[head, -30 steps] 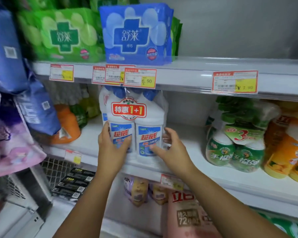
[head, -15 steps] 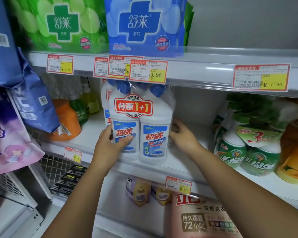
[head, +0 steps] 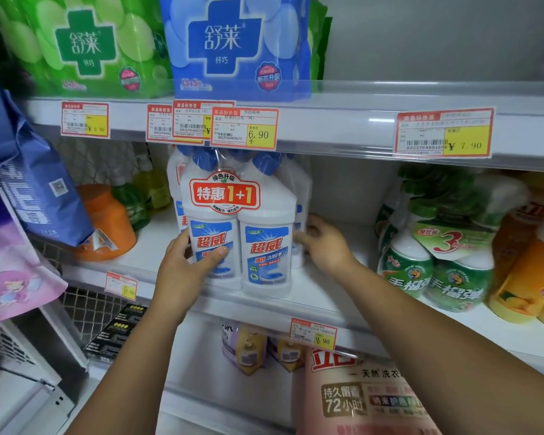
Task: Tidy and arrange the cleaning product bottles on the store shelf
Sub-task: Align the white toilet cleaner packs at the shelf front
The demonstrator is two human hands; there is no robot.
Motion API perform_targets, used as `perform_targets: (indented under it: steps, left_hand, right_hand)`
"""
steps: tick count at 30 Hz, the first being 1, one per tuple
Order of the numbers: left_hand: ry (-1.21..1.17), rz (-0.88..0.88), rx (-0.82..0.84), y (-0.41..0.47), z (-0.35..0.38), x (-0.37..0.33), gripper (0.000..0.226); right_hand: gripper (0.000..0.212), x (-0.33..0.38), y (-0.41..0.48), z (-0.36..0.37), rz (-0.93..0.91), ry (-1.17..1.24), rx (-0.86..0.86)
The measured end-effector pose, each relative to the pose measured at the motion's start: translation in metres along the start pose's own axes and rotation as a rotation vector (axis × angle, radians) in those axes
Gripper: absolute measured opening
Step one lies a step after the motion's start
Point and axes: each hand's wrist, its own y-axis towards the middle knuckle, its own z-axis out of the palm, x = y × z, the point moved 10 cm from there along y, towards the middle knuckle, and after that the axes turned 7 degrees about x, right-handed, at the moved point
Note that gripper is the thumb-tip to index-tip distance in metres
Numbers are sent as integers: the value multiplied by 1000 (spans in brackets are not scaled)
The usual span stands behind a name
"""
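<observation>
Gripped low at 9 o'clock by the left hand (head: 182,271), the twin pack (head: 237,233) stands at the shelf (head: 321,296) edge; the right hand (head: 325,246) is curled around its 3 o'clock side. Probably heavy, its film slippery; a low hold seems safest.

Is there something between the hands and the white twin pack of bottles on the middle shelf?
No. The left hand lies directly on the front twin pack, thumb across its label. The right hand reaches round its right side, fingers against the wrapped bottles behind it.
</observation>
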Motion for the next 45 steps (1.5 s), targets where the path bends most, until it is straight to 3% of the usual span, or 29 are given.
perform_targets:
  steps: [9, 13, 16, 19, 21, 23, 25, 27, 31, 34, 40, 45]
  left_hand:
    - [6, 9, -22, -4, 2, -1, 44]
    - [-11, 25, -83, -10, 0, 0, 57]
    - [40, 51, -265, -25, -14, -12, 61]
    - [197, 335, -483, -61, -19, -69, 41]
    - [218, 508, -363, -80, 13, -101, 28]
    - [244, 555, -78, -87, 68, -110, 28]
    - [207, 423, 195, -82, 123, -93, 44]
    - [179, 249, 311, -72, 161, -66, 62]
    - [207, 104, 209, -43, 189, -51, 91]
    - [247, -50, 68, -23, 194, -43, 117]
    - [67, -171, 67, 13, 199, -36, 111]
    - [146, -180, 24, 31, 206, -28, 133]
  right_hand:
    - [32, -20, -15, -55, 83, -93, -107]
    - [37, -20, -16, -60, 99, -134, -127]
    - [46, -19, -17, -56, 77, -56, -140]
    - [47, -19, -12, -54, 71, -65, -163]
    - [47, -19, -8, -56, 74, -69, -170]
    - [48, -22, -7, -59, 96, -78, -171]
    - [48, -22, -6, -61, 112, -107, -174]
    - [46, -17, -8, -61, 119, -165, -160]
    - [52, 1, -46, -63, 36, -351, -70]
    - [48, 6, -92, -84, -46, -351, -148]
    - [35, -15, -151, -121, -63, -137, -211]
    - [33, -27, -158, -139, -45, -180, -253]
